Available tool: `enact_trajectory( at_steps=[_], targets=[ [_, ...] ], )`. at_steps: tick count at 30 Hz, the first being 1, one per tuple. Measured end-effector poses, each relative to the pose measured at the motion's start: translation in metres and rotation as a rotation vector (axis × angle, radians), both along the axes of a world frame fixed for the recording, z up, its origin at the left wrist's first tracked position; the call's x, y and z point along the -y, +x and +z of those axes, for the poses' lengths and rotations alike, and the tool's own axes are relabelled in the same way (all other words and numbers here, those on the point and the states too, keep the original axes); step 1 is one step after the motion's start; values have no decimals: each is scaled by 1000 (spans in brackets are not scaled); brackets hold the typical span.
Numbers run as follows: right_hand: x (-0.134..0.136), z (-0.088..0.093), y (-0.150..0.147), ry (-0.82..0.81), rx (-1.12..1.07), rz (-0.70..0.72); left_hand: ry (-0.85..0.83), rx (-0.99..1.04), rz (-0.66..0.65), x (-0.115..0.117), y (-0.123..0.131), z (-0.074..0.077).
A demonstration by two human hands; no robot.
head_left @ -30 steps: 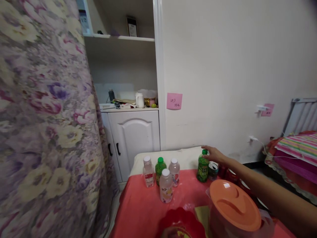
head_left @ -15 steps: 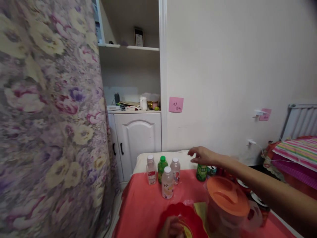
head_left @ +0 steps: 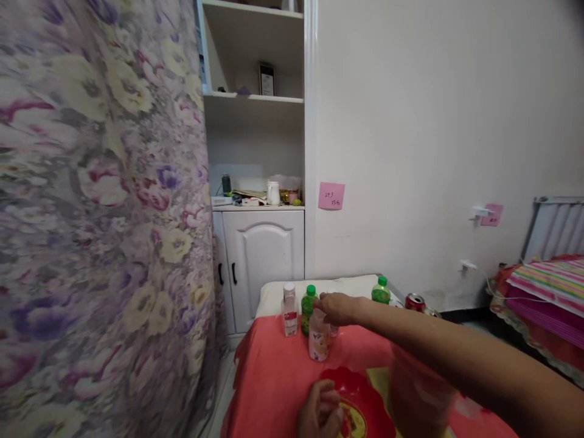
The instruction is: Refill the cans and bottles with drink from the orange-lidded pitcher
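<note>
My right hand [head_left: 338,308] reaches across the table with its fingers closed at the top of the front clear plastic bottle [head_left: 318,344], hiding its cap. This bottle stands upright. Behind it are a green-capped bottle [head_left: 308,313], a white-capped clear bottle [head_left: 289,313] to the left, and another clear bottle [head_left: 334,330] mostly covered by my hand. My left hand [head_left: 320,409], its fingers loosely curled and apart, holds nothing visible beside the red scalloped bowl [head_left: 374,401].
Under my right forearm stands a clear pitcher [head_left: 420,389], its lid hidden. Farther back are another green bottle [head_left: 381,291] and a red can [head_left: 414,300]. A red cloth [head_left: 269,377] covers the table. A floral curtain [head_left: 104,243] hangs at left, beside a white cabinet [head_left: 264,261].
My right hand has moved left, from above the green bottle at the back right to the front clear bottle. My left hand shows more fully beside the bowl. The camera view has shifted.
</note>
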State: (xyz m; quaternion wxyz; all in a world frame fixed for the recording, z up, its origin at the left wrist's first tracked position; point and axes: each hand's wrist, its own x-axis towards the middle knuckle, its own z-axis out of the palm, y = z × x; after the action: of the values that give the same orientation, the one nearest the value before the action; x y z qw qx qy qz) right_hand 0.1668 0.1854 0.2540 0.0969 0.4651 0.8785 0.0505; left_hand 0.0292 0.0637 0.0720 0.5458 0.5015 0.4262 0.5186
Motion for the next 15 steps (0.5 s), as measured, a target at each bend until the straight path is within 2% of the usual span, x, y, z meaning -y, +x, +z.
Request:
enact_trajectory(
  at_steps=[4,10,15],
  targets=[
    [-3,-9,-1,30,11,-45,59,23,29,-3,-3,-5],
    [6,-17,-2,65,14,-86,52,-33,-4,-2,-11,1],
    [14,-22,-4,75,19,-88,61,-16,66,0,-9,4]
  ],
)
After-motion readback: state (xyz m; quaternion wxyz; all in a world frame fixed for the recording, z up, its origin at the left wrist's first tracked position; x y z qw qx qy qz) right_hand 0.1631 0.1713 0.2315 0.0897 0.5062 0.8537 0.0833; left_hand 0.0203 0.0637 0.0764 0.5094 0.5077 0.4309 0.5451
